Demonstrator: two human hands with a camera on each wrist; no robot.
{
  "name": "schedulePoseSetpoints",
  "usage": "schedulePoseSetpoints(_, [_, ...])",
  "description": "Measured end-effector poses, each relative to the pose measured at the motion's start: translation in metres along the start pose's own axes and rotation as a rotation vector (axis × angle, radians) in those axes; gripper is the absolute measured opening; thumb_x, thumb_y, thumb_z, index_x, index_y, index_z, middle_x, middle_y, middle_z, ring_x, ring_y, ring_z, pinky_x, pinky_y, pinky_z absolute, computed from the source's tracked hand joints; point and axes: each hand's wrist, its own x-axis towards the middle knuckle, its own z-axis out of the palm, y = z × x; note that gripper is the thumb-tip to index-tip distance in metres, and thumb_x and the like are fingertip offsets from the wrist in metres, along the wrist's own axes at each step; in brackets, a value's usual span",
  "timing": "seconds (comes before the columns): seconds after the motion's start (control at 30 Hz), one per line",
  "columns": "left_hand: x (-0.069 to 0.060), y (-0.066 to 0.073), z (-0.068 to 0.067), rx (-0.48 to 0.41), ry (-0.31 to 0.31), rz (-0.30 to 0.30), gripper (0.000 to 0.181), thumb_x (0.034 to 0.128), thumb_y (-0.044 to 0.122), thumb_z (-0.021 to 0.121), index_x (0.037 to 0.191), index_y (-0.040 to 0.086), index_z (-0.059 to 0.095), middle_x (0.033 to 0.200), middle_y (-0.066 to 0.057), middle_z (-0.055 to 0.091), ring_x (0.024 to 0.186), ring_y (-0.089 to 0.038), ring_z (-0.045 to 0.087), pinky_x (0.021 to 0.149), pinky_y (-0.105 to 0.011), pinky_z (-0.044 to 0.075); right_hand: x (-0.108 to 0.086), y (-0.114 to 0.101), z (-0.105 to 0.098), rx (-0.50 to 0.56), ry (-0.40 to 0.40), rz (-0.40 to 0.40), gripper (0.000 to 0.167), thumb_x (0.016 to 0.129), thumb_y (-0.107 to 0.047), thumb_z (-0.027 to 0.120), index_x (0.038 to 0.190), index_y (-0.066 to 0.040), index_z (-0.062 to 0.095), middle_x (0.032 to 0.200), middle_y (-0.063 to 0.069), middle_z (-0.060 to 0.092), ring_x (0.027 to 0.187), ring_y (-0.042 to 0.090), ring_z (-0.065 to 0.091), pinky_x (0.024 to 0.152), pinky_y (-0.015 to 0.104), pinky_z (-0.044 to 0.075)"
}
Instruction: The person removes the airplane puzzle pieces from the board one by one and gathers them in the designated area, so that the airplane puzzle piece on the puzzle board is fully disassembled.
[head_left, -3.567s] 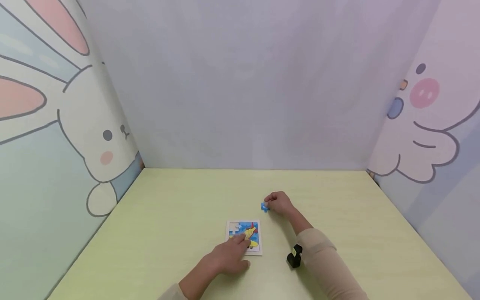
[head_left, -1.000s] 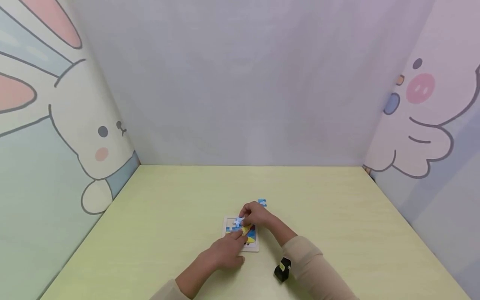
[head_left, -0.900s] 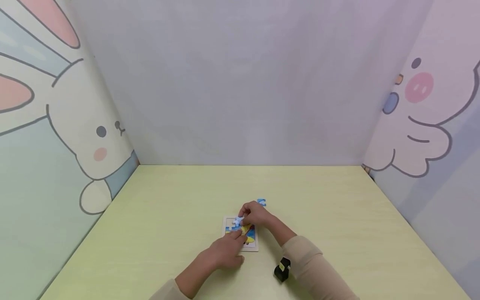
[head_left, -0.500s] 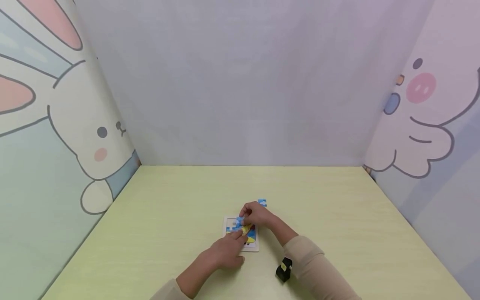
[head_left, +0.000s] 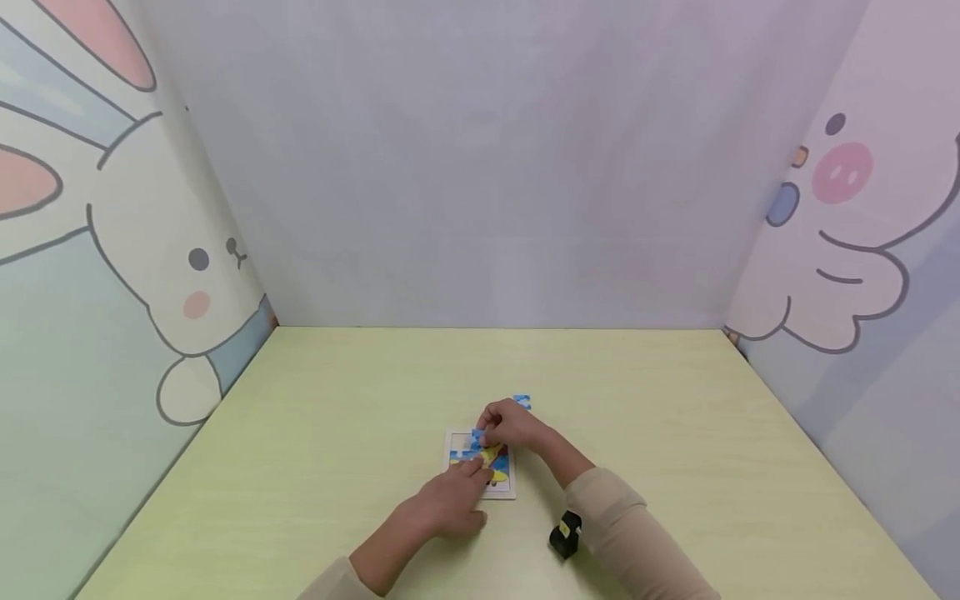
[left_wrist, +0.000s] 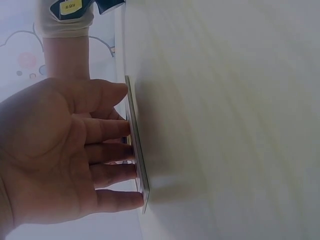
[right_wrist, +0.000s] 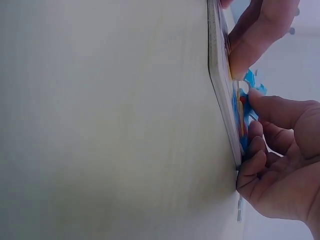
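Observation:
A small jigsaw puzzle in a pale square frame (head_left: 447, 450) lies on the table, its picture blue, yellow and red. My left hand (head_left: 453, 500) rests its fairly straight fingers on the puzzle's near part, hiding some of it; the left wrist view shows the fingertips along the board's edge. Over the upper part of the puzzle, my right hand (head_left: 516, 425) pinches a blue jigsaw piece (head_left: 476, 438) between thumb and finger. In the right wrist view the held piece (right_wrist: 259, 89) stands tilted at the board. Whether it sits in its slot, I cannot tell.
Another blue-and-white jigsaw piece (head_left: 522, 402) lies on the table just beyond my right hand. A black device (head_left: 566, 535) with a yellow label is at the right sleeve. A grey wall (head_left: 495, 167) closes the table's back, with cartoon-printed walls on both sides.
My right hand has moved left and nearer, from the loose pieces to the puzzle, with one piece in its fingers. Lately that piece has tilted, showing deeper blue. The left hand stays on the board.

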Motion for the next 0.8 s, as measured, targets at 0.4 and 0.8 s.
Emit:
schedulePoseSetpoints(0.4, [-0.002, 0.006, -0.002, 0.012, 0.001, 0.004, 0.056, 0.0839, 0.027, 0.063, 0.132, 0.004, 0.049, 0.140, -0.013, 0.040, 0.130, -0.028, 0.035, 0.101, -0.040, 0.035, -0.001, 0.003, -0.007, -0.120, -0.085, -0.081, 0.012, 0.084, -0.004, 0.067, 0.087, -0.007, 0.056, 0.072, 0.002, 0.052, 0.064, 0.015, 0.050, 0.057, 0.025, 0.043])
schedulePoseSetpoints(0.8, [-0.004, 0.011, -0.002, 0.017, 0.005, -0.004, 0.053, 0.0839, 0.026, 0.063, 0.131, 0.004, 0.050, 0.138, -0.012, 0.042, 0.128, -0.028, 0.037, 0.099, -0.040, 0.036, -0.009, 0.004, -0.010, -0.007, -0.090, -0.089, 0.008, 0.085, -0.004, 0.067, 0.086, -0.004, 0.059, 0.072, 0.002, 0.056, 0.062, 0.013, 0.050, 0.057, 0.025, 0.043])
